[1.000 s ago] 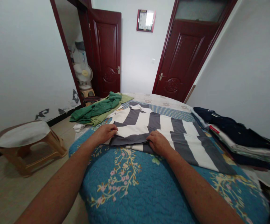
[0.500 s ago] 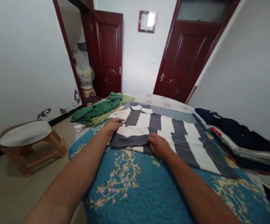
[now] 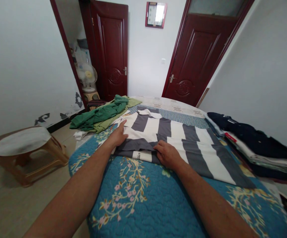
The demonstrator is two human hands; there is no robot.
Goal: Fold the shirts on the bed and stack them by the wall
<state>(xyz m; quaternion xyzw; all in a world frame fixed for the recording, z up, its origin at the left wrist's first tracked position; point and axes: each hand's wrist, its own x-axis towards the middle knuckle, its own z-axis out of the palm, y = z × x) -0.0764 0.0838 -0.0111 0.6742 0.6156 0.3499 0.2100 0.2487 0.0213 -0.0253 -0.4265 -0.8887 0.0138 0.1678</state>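
Note:
A grey-and-white striped shirt [image 3: 175,130] lies spread over the bed, its collar [image 3: 149,114] toward the far side and part of it folded over at the near left. My left hand [image 3: 118,135] rests at the shirt's left edge, thumb and fingers apart against the cloth; some of its fingers are hard to see. With fingers bent, my right hand [image 3: 167,152] pinches the folded grey edge of the shirt near the front. Under that lifted edge shows a white strip with dark lettering [image 3: 140,156].
Green garments [image 3: 103,114] lie loosely heaped at the far left of the bed. A stack of folded clothes [image 3: 255,142], dark on top, stands at the right. The blue floral quilt [image 3: 158,201] covers the near bed. Left of it stands a plastic stool [image 3: 26,155].
My left hand has loosened its hold on the shirt's left edge, its fingers now spread. My right hand keeps the folded edge, which is slightly raised, baring more of the lettered strip.

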